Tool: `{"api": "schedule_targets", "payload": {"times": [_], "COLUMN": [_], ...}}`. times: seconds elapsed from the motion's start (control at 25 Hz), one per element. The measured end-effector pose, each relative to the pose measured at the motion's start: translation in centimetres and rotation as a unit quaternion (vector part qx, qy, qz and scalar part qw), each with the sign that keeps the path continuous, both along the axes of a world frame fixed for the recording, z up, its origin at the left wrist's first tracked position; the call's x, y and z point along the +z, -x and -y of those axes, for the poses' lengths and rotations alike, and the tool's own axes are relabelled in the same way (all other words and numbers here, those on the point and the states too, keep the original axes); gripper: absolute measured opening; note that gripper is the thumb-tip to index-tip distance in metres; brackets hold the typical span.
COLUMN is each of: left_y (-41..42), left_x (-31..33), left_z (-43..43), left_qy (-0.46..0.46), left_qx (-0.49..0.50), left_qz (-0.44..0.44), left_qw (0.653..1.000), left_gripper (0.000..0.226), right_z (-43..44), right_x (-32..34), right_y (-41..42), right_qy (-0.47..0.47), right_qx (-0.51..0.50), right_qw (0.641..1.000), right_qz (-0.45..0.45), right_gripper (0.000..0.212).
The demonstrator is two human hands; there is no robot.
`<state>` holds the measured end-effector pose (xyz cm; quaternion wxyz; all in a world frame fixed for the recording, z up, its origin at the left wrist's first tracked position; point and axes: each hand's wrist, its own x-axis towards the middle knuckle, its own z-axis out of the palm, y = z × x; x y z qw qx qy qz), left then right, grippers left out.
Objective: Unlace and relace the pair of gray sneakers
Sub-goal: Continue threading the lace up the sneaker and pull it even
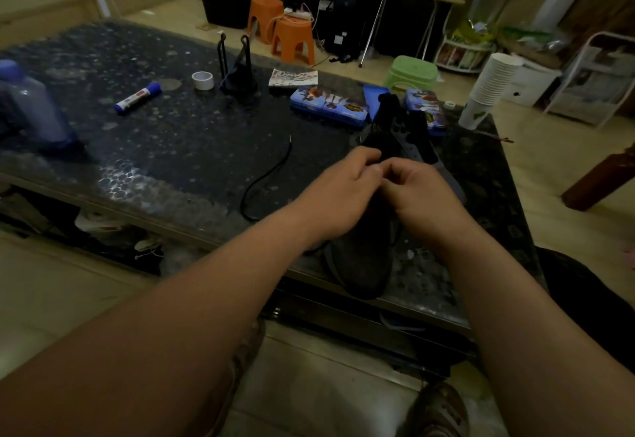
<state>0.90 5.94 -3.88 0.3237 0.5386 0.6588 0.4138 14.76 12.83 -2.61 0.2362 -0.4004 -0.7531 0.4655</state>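
**Working at the eyelets: hands over the near sneaker**

Fig. legend, near to far. The near sneaker (360, 264) is seen lying at the front edge of the table (171, 148), toe toward the person. Its throat is covered by the L hand (340, 192) and R hand (422, 192), which are set close together w/ fingers curled inward. Whether a lace end is pinched btwn them cannot be told, since the fingertips are hidden.

The step is judged to be work at an eyelet. It is best done w/ the shoe steadied by one hand and the lace tip guided by the other. The lace should be kept flat and both ends kept even.

Just left, a loose lace (268, 175) is laid on the tabletop, apart from both shoes. Behind the hands, the second sneaker (395, 127) is propped beside blue tins (326, 105), w/ bare holes visible in its pale eyelet strip.

Hard to make out: the near shoe's eyelets, and whether any lace is threaded there. Dark material is lost in dim light.
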Motion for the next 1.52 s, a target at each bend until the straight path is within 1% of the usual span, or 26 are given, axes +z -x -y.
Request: {"api": "schedule_targets", "payload": {"times": [0.04,0.16,0.2,0.28,0.36,0.44,0.48,0.52,0.56,0.6,0.64,0.68,0.72,0.76,0.8,0.84,0.88,0.92,0.96,1.04,1.12,1.2,1.24,1.28,1.36,1.52], "left_y": [-0.4,0.9,1.5,2.0,2.0,2.3,2.4,2.4,2.1,1.6,1.1,0.7,0.6,0.6,0.9,1.3,1.7,1.9,2.1,1.8,1.3,0.9,0.8,0.7,0.6,0.3], "left_x": [-0.1,-0.9,-1.1,-1.2,-1.1,-0.9,-0.8,-0.7,-0.5,-0.3,-0.3,-0.5,-0.6,-0.7,-0.9,-1.1,-1.3,-1.5,-1.6,-2.0,-2.3,-2.8,-3.0,-3.3,-3.5,-3.7], "left_z": [-0.2,-0.2,-0.3,-0.5,-0.6,-0.6,-0.6,-0.7,-0.8,-1.0,-1.3,-1.5,-1.8,-1.9,-2.1,-2.1,-2.3,-2.4,-2.4,-2.6,-2.9,-3.1,-3.2,-3.3,-3.5,-3.8], "left_qy": [0.01,0.031,0.031,0.04,0.051,0.061,0.062,0.06,0.054,0.051,0.049,0.042,0.027,0.009,-0.007,-0.012,-0.011,-0.002,0.009,0.014,0.004,-0.005,-0.008,-0.009,-0.007,-0.002], "left_qx": [-0.008,0.013,0.018,0.018,0.036,0.073,0.082,0.078,0.062,0.039,0.02,0.011,0.012,0.023,0.041,0.06,0.076,0.089,0.093,0.084,0.066,0.057,0.057,0.058,0.064,0.074], "left_qz": [0.006,-0.103,-0.12,-0.127,-0.163,-0.23,-0.242,-0.218,-0.161,-0.09,-0.038,-0.036,-0.062,-0.092,-0.106,-0.102,-0.088,-0.072,-0.057,-0.032,-0.027,-0.055,-0.081,-0.108,-0.137,-0.132], "left_qw": [1.0,0.994,0.992,0.991,0.985,0.969,0.965,0.971,0.984,0.994,0.998,0.998,0.998,0.995,0.993,0.993,0.993,0.993,0.994,0.996,0.997,0.997,0.995,0.992,0.988,0.989], "left_gripper": [0.037,0.026,0.021,0.02,0.02,0.018,0.016,0.011,0.013,0.023,0.027,0.022,0.013,0.011,0.016,0.02,0.022,0.025,0.026,0.025,0.02,0.016,0.016,0.016,0.016,0.017], "right_z": [0.0,-0.5,-0.7,-1.1,-1.5,-1.9,-2.1,-2.2,-2.2,-2.2,-2.2,-2.2,-2.3,-2.6,-3.0,-3.5,-4.3,-4.9,-5.3,-5.6,-5.4,-5.3,-5.4,-5.5,-5.9,-6.6], "right_x": [-0.1,-0.8,-1.0,-1.3,-1.3,-1.2,-1.3,-1.3,-1.3,-1.4,-1.4,-1.3,-1.2,-1.0,-0.9,-0.8,-0.8,-0.9,-1.1,-1.9,-2.6,-2.9,-2.9,-3.0,-3.0,-3.1], "right_y": [0.2,-0.5,-0.7,-0.9,-0.8,-0.8,-0.8,-0.8,-0.7,-0.6,-0.4,-0.2,-0.2,-0.2,-0.5,-0.9,-1.4,-1.9,-2.3,-2.3,-1.5,-0.6,-0.3,-0.1,0.2,-0.4], "right_qy": [0.008,0.044,0.058,0.072,0.066,0.047,0.037,0.034,0.037,0.043,0.046,0.046,0.045,0.049,0.064,0.081,0.091,0.092,0.089,0.093,0.09,0.05,0.026,0.01,0.023,0.137], "right_qx": [0.004,-0.029,-0.043,-0.063,-0.073,-0.089,-0.094,-0.089,-0.07,-0.045,-0.022,-0.009,-0.008,-0.022,-0.053,-0.098,-0.148,-0.189,-0.209,-0.189,-0.147,-0.128,-0.13,-0.135,-0.144,-0.147], "right_qw": [1.0,0.998,0.997,0.995,0.994,0.994,0.994,0.995,0.996,0.998,0.998,0.999,0.998,0.997,0.994,0.987,0.978,0.972,0.97,0.977,0.985,0.989,0.988,0.987,0.986,0.98], "right_qz": [-0.01,-0.017,-0.02,-0.035,-0.043,-0.037,-0.035,-0.035,-0.034,-0.032,-0.029,-0.027,-0.032,-0.047,-0.072,-0.099,-0.114,-0.109,-0.088,-0.041,0.006,0.058,0.077,0.088,0.084,0.01], "right_gripper": [0.01,0.007,0.008,0.009,0.011,0.011,0.01,0.011,0.012,0.014,0.015,0.014,0.012,0.009,0.007,0.008,0.009,0.01,0.011,0.017,0.038,0.053,0.055,0.053,0.046,0.028]}}
